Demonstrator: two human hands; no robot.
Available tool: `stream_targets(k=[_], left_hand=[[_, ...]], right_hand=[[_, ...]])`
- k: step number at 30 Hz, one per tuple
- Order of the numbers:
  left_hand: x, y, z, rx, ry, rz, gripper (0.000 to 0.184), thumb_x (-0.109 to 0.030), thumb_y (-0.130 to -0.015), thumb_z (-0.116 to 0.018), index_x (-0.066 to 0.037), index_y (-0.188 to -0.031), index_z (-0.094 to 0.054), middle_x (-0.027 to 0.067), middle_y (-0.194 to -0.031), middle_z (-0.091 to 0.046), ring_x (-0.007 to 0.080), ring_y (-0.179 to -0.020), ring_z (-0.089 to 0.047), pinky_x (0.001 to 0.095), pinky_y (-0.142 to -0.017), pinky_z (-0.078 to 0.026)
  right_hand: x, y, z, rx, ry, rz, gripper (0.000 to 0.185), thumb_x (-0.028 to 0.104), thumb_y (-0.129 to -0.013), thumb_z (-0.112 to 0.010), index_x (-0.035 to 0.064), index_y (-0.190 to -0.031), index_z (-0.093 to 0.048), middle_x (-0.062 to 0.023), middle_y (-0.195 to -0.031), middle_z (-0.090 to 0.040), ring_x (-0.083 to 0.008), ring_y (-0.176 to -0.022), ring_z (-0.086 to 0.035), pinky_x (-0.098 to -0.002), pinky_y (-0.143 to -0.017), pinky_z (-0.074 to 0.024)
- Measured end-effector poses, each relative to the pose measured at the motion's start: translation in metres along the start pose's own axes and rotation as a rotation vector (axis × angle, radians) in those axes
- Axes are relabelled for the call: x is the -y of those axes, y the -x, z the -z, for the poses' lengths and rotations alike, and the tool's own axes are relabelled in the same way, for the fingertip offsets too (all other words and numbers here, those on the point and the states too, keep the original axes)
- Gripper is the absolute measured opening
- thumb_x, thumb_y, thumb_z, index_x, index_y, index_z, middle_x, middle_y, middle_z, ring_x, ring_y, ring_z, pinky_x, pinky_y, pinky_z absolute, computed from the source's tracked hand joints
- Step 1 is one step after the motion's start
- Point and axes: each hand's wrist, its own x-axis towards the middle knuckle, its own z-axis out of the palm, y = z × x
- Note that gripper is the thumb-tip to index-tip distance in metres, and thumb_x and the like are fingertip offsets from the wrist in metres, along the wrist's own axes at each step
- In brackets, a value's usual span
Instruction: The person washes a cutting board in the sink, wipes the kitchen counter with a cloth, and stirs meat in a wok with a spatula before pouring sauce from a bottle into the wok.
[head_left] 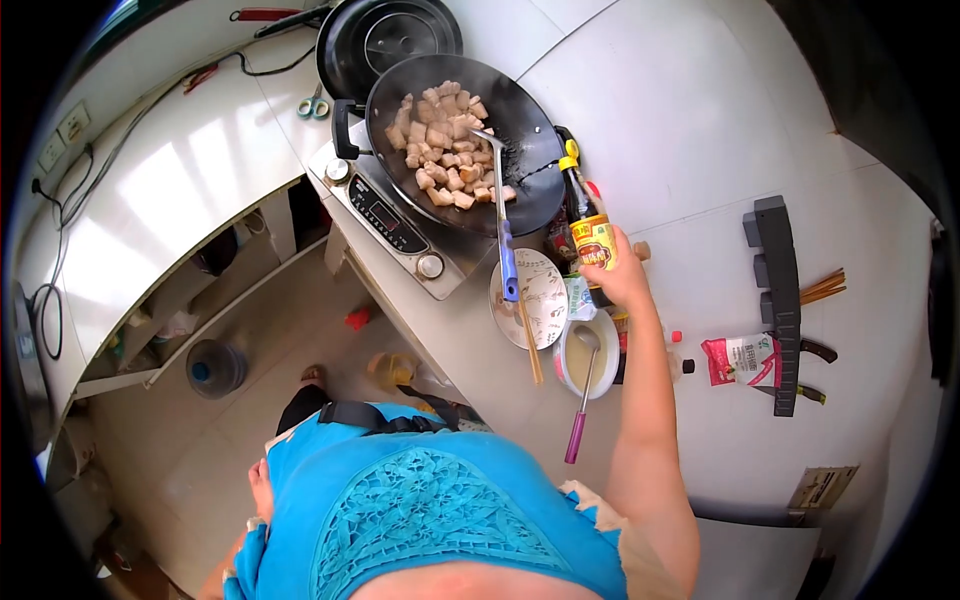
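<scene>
My right hand (pixel 624 272) is wrapped round a bottle of dark sauce (pixel 594 232) with a yellow label and yellow cap. The bottle is tipped toward the black wok (pixel 545 195), and a thin dark stream runs from its mouth over the rim. Pale cubes of meat (pixel 440 140) fill much of the wok, with faint steam above. A spatula (pixel 507 250) with a blue handle leans in it, its head against the meat. What looks like my left hand (pixel 262 490) hangs low at my side; its fingers are too small and partly hidden to read.
The wok stands on an induction cooker (pixel 400 235). A patterned plate (pixel 540 290) with chopsticks (pixel 530 345) and a white bowl (pixel 571 365) with a ladle (pixel 577 430) sit close by. Behind the wok lies a black lid (pixel 365 45); scissors (pixel 314 104) are left of it. A knife rack (pixel 778 300) stands right.
</scene>
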Motion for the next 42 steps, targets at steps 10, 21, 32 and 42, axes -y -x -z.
stream_targets(k=[10,21,32,42], left_hand=[[-0.002,-0.011,-0.003,0.033,-0.078,-0.051,0.049,-0.043,-0.092,-0.045,0.0,-0.115,-0.05,0.0159,-0.11,-0.055,0.0237,-0.101,-0.052,0.0333,-0.088,-0.041],[-0.005,0.011,0.002,0.013,-0.063,-0.041,0.05,-0.043,-0.092,-0.045,0.001,-0.116,-0.05,0.0163,-0.11,-0.056,0.024,-0.103,-0.052,0.0335,-0.09,-0.04],[0.076,-0.016,0.002,-0.015,0.049,-0.059,0.05,-0.042,-0.092,-0.044,0.002,-0.116,-0.049,0.0181,-0.109,-0.055,0.0261,-0.102,-0.052,0.0349,-0.09,-0.04],[0.035,-0.003,0.012,0.042,-0.121,-0.199,0.05,-0.042,-0.092,-0.044,0.003,-0.116,-0.049,0.0189,-0.11,-0.055,0.026,-0.102,-0.052,0.0345,-0.09,-0.04]], right_hand=[[0.032,0.092,-0.013,0.122,-0.167,0.059,0.088,0.023,-0.063,-0.075,0.008,-0.137,-0.029,-0.0146,-0.11,-0.06,-0.0251,-0.099,-0.06,-0.033,-0.085,-0.0463],[0.078,0.085,-0.019,0.164,-0.147,0.269,0.089,0.022,-0.061,-0.076,0.0049,-0.135,-0.03,-0.0158,-0.112,-0.059,-0.0274,-0.102,-0.058,-0.0341,-0.088,-0.045],[0.098,0.073,-0.028,0.244,-0.271,0.236,0.089,0.019,-0.06,-0.077,0.0047,-0.135,-0.031,-0.015,-0.11,-0.059,-0.0246,-0.1,-0.059,-0.0321,-0.088,-0.0449],[0.091,0.08,-0.012,0.22,-0.078,0.185,0.081,0.02,-0.06,-0.076,0.0121,-0.13,-0.036,-0.0131,-0.099,-0.063,-0.0271,-0.092,-0.062,-0.0343,-0.081,-0.0471]])
